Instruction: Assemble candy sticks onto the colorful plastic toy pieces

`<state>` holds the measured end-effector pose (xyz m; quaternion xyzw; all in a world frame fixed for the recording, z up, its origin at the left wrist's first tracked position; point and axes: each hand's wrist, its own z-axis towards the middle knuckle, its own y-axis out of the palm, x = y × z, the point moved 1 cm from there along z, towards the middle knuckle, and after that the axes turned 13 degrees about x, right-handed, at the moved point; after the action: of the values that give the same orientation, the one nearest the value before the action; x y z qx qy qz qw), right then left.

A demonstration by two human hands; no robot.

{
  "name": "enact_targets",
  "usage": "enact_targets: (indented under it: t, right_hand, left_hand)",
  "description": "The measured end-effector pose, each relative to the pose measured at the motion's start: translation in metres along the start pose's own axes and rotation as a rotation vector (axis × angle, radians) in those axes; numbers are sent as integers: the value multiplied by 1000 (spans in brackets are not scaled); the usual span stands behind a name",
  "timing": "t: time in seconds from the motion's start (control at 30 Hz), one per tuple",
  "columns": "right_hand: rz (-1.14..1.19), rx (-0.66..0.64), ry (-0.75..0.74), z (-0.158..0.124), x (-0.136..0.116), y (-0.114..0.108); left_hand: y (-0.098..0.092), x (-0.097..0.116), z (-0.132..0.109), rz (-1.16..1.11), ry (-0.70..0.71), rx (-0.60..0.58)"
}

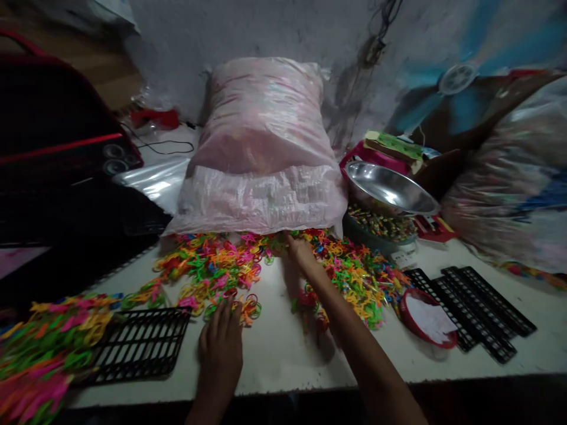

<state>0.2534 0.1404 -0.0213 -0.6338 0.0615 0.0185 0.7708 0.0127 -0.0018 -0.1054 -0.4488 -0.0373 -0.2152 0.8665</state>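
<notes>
My left hand [224, 336] lies on the white table near its front edge, fingers stretched forward. Its fingertips touch a few small coloured plastic rings [251, 308]. My right arm reaches across to the mouth of a big pinkish plastic sack [261, 195]. There my right hand [302, 252] is at the loose pile of bright plastic pieces [212, 260]; its fingertips are blurred and partly hidden, so any hold is unclear. More such pieces [349, 289] are heaped right of my right forearm, in orange, green, pink and yellow.
At left, a black slotted tray [137, 345] sits beside more coloured pieces [48, 342]. To the right are a red basket with paper [427, 319], black slotted strips [482, 307], a steel bowl [392, 186] and a blue fan [458, 79]. A black-and-red speaker [57, 118] stands far left.
</notes>
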Motion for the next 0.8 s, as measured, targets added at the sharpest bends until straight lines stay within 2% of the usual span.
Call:
enact_targets:
  t: [0.13, 0.27, 0.43, 0.57, 0.7, 0.8]
  right_hand:
    - [-26, 39, -68, -43, 11, -2]
    - [-78, 77, -109, -73, 42, -4]
    - [-61, 94, -125, -78, 79, -6]
    - [-18, 121, -61, -76, 91, -8]
    - [208, 169, -61, -75, 91, -19]
    - [559, 317, 58, -70, 96, -40]
  left_hand:
    - [-2, 1, 0, -11, -43, 36]
    - [-6, 3, -1, -27, -45, 60]
    - [-11, 8, 1, -10, 28, 29]
    - [-16, 14, 4, 11, 49, 33]
    - [-16, 13, 5, -7, 64, 55]
    - [-8, 7, 2, -20, 96, 109]
